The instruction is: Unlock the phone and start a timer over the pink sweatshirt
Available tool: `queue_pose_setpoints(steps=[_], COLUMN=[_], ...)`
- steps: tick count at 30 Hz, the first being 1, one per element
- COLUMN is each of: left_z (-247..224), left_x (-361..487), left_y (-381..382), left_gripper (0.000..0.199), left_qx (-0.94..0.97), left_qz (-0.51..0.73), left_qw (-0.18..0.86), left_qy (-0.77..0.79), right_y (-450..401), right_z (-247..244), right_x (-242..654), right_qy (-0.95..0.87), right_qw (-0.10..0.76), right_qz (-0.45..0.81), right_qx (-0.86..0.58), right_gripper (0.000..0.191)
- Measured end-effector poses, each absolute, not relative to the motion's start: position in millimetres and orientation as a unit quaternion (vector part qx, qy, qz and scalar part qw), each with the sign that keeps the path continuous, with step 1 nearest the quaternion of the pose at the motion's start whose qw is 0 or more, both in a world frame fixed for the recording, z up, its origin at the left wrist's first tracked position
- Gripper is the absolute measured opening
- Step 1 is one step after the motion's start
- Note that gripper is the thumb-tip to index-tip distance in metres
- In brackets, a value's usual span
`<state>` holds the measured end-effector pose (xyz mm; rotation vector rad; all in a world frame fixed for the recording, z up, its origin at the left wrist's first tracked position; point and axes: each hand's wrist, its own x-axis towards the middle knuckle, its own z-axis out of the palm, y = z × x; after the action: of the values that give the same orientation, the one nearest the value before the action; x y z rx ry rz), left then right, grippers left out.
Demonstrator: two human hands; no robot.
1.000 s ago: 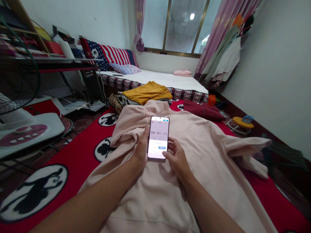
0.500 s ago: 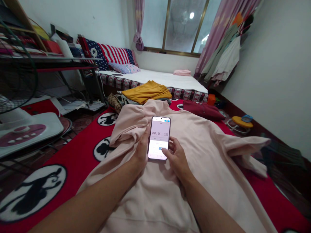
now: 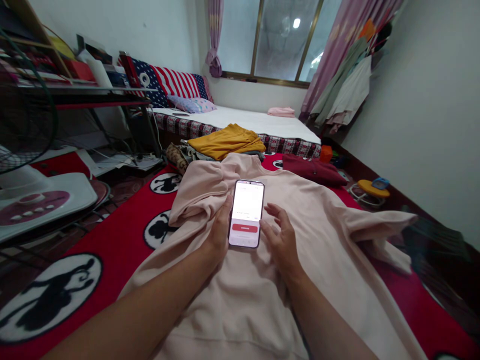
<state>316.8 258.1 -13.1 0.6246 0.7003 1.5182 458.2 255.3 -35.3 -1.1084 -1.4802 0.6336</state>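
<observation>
Two bare hands are at a slim, dark-edged smartphone with a glowing glass screen (image 3: 245,204), over the middle of a pale pink soft-fabric top (image 3: 318,225). The left hand (image 3: 220,227) grips its left edge; the right hand (image 3: 280,242) is loosely open, though whether its thumb touches the phone is unclear. It is probably light, rigid, slippery and crack-prone, best held by both long edges, clear of the glass.

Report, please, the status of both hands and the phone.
Left hand holding phone, screen lit. Right hand at its edge, contact unclear. Pale pink shirt spread below; nothing covering the screen.
</observation>
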Motion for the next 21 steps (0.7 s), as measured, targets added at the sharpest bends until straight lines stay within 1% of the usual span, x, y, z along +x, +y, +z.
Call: queue_pose_setpoints(steps=[3,6,13,18,21], left_z=[-15,-15,-13,-14,-14], left_x=[317,317,319,320,321], left_y=[259,259,256,253,252], left_gripper=[0.047,0.046,0.046,0.052,0.052], left_qx=[0.271,0.281,0.283,0.282,0.289], left_qz=[0.668,0.67,0.662,0.644,0.633], left_qw=[0.621,0.617,0.627,0.646,0.653], left_qy=[0.307,0.304,0.299,0.296,0.3], right_y=[254,252,252,252,253], right_z=[-28,-23,-21,-21,-22], right_x=[463,465,466,465,465], right_qy=[-0.688,-0.715,-0.748,-0.759,-0.763], right_qw=[0.551,0.531,0.489,0.473,0.458], right_qz=[0.123,0.049,-0.006,-0.02,-0.023], right_qx=[-0.457,-0.451,-0.449,-0.448,-0.455], right_gripper=[0.041,0.042,0.045,0.049,0.048])
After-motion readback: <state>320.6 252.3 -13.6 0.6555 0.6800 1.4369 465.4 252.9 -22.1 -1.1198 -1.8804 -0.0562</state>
